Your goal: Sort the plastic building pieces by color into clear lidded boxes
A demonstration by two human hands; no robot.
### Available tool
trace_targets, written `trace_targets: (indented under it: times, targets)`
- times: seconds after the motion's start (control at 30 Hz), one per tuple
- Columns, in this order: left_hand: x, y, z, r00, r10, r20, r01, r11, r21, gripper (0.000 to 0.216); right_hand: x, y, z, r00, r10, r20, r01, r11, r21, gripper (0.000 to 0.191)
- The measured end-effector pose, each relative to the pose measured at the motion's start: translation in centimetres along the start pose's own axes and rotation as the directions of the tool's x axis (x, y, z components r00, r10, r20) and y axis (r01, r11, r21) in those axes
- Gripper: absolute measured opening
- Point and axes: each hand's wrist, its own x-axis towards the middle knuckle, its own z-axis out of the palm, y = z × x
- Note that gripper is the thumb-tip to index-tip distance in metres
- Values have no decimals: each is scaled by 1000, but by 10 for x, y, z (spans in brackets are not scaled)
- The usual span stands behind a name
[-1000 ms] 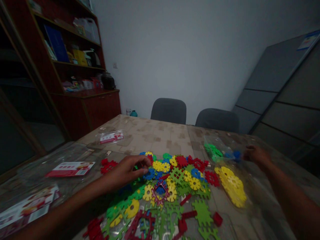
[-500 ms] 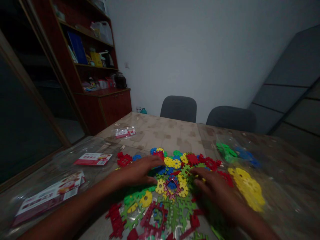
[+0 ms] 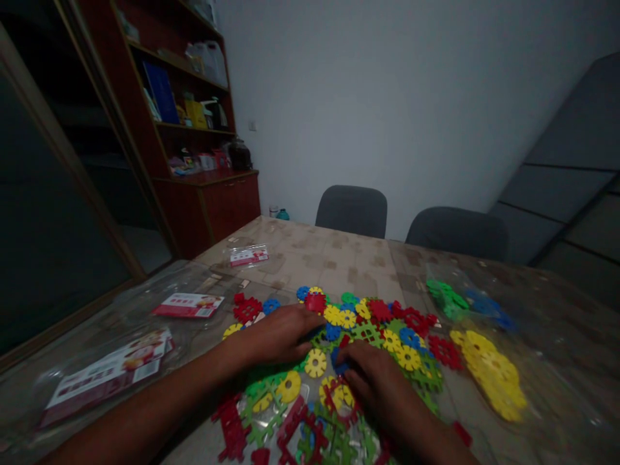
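A pile of flat plastic interlocking pieces in red, yellow, green and blue spreads over the table in front of me. My left hand (image 3: 283,332) lies over the pile's left side, palm down, thumb apart from the fingers, holding nothing that I can see. My right hand (image 3: 371,374) is curled at the middle of the pile, its fingers closed on a blue piece (image 3: 339,360) that they partly cover. Between the hands lies a yellow notched disc (image 3: 316,363). A red square frame (image 3: 334,391) and more yellow discs sit just below the right fingers.
Clear plastic packs with printed cards (image 3: 188,305) lie along the left. Bags with yellow discs (image 3: 491,374) and green pieces (image 3: 445,298) are at the right. Two grey chairs (image 3: 352,210) stand behind the table (image 3: 314,258). A red-brown cabinet (image 3: 232,200) is at the back left.
My right hand has moved left and inward to the blue piece, uncovering yellow and blue discs on the right. The red frame now sits nearer to me. My left hand stays almost in place.
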Motion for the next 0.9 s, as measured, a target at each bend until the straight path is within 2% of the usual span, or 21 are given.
trace_targets:
  times: [0.13, 0.23, 0.3, 0.37, 0.4, 0.53, 0.7, 0.9]
  targets:
    - [0, 1, -2, 1000, -16, 6, 16, 1000, -13, 29, 6, 1, -25, 999, 40, -24, -42, 996, -76, 16]
    - [-1, -2, -3, 1000, -3, 15, 3, 999, -38, 29, 9, 12, -58, 975, 179, -129, -200, 964, -176, 17]
    - [-1, -4, -3, 999, 20, 40, -17, 997, -77, 31, 9, 25, -77, 939, 277, -204, -322, 918, -233, 18]
    - [-2, -5, -2, 998, 30, 58, -23, 993, -118, 36, 7, 40, -89, 905, 339, -258, -404, 873, -272, 11]
    - [-2, -6, -2, 998, 26, 63, -18, 991, -132, 37, 5, 46, -91, 893, 358, -271, -430, 857, -284, 9]
    - [-4, -8, -2, 997, -9, 79, 22, 986, -163, 40, -1, 67, -85, 873, 405, -273, -480, 814, -326, 28]
    - [-6, -8, -4, 994, -46, 95, 63, 982, -179, 50, -4, 77, -71, 873, 421, -247, -486, 788, -378, 21]
    - [-4, -11, -2, 995, -42, 85, 56, 985, -163, 45, -3, 82, -70, 902, 378, -212, -431, 830, -354, 6]
